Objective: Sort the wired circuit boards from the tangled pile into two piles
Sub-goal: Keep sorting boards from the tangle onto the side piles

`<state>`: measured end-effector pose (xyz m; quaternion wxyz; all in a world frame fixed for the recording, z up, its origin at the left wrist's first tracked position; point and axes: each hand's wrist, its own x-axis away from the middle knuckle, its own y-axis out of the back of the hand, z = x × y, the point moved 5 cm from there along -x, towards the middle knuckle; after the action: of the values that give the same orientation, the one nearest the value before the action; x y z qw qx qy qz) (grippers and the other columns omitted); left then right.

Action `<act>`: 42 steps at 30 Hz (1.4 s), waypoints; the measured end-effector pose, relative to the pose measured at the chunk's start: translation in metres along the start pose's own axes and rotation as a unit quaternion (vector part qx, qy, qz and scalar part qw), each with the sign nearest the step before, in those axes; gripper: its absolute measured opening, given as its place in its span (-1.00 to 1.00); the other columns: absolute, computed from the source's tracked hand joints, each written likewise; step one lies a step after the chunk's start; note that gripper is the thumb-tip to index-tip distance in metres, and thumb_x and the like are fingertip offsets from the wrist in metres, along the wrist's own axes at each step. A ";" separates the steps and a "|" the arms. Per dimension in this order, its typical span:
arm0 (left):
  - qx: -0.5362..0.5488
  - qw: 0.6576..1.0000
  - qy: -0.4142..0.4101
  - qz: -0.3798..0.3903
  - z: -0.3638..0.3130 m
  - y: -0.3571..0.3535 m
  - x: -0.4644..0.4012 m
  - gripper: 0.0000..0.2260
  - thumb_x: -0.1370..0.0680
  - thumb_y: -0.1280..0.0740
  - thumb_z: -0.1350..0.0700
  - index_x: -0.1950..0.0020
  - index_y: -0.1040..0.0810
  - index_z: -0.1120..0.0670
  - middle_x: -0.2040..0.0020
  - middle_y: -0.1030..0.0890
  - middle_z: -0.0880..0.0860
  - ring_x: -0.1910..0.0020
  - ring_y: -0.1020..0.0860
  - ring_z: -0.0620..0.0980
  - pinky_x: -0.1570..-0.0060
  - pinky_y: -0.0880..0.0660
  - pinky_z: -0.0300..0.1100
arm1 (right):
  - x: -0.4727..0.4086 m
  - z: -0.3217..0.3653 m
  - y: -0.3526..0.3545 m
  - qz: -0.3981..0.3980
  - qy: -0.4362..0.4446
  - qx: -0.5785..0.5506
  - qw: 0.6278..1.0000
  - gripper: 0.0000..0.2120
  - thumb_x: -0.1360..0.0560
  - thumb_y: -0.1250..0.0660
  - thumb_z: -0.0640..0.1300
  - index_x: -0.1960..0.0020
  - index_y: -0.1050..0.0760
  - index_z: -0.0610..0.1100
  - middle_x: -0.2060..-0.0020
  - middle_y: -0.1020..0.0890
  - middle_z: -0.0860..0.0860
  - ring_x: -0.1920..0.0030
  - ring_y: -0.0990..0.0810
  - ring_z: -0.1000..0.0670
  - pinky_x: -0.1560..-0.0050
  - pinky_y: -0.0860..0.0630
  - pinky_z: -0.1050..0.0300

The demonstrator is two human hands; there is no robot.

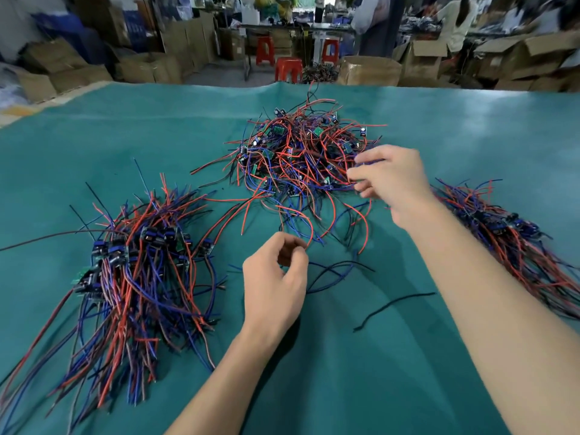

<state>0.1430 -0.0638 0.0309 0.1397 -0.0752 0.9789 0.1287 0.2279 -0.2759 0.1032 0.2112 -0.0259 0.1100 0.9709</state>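
A tangled pile point(298, 152) of small green circuit boards with red, blue and black wires lies in the middle of the teal table cover point(125, 127). A sorted pile point(135, 262) with its wires laid roughly parallel lies at the left. Another sorted pile point(508, 233) lies at the right, partly behind my right forearm. My left hand point(276, 284) hovers in front of the tangle, its thumb and fingers curled round a red wire's end. My right hand point(389, 180) is at the tangle's right edge, its fingers pinching wires there.
A loose black wire point(392, 309) lies on the cover between my forearms. Beyond the table's far edge stand cardboard boxes point(370, 70), red plastic stools point(288, 69) and workbenches, with people at the back right.
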 end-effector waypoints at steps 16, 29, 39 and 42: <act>0.280 0.935 0.164 0.142 0.000 -0.017 0.005 -0.88 -0.65 -0.24 0.25 -0.05 -0.58 0.22 0.23 -0.61 0.09 0.24 -0.69 0.05 0.47 -0.48 -0.27 | 0.109 -0.038 -0.020 0.164 -0.040 -0.163 0.972 -0.86 -0.53 -0.39 -0.32 0.09 -0.72 -0.18 0.11 -0.75 -0.14 0.12 -0.63 0.01 0.27 -0.47 0.24; 0.362 0.889 0.192 0.201 0.003 -0.024 0.008 -0.77 -0.35 -0.46 0.29 0.01 -0.58 0.22 0.20 -0.65 0.11 0.19 -0.68 0.03 0.19 -0.59 -0.25 | 0.107 -0.043 -0.018 0.138 -0.059 -0.255 0.955 -0.75 -0.50 -0.35 -0.45 -0.01 -0.41 -0.15 0.10 -0.75 -0.21 0.34 -0.63 0.06 0.35 -0.51 0.23; 0.309 0.917 0.187 0.168 0.011 -0.018 0.005 -0.93 -0.46 -0.45 0.24 0.09 -0.66 0.21 0.25 -0.67 0.16 0.40 -0.61 -0.05 0.37 -0.52 -0.31 | 0.107 -0.039 -0.019 0.187 0.034 -0.083 0.978 -0.85 -0.39 -0.58 -0.30 0.09 -0.71 -0.13 0.22 -0.73 -0.01 0.21 -0.67 0.08 0.10 -0.60 0.24; 0.301 0.922 0.180 0.166 0.010 -0.017 0.005 -0.82 -0.38 -0.49 0.13 0.09 -0.67 0.19 0.24 -0.66 0.20 0.44 -0.58 -0.05 0.39 -0.50 -0.29 | 0.106 -0.040 -0.016 0.197 0.024 -0.105 0.975 -0.86 -0.40 -0.55 -0.33 0.16 -0.70 -0.11 0.27 -0.70 -0.02 0.24 -0.65 0.06 0.16 -0.60 0.23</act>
<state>0.1439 -0.0781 0.0163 -0.0464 0.1119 0.9787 -0.1660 0.1383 -0.2274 0.0509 0.0093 -0.0491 0.0157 0.9986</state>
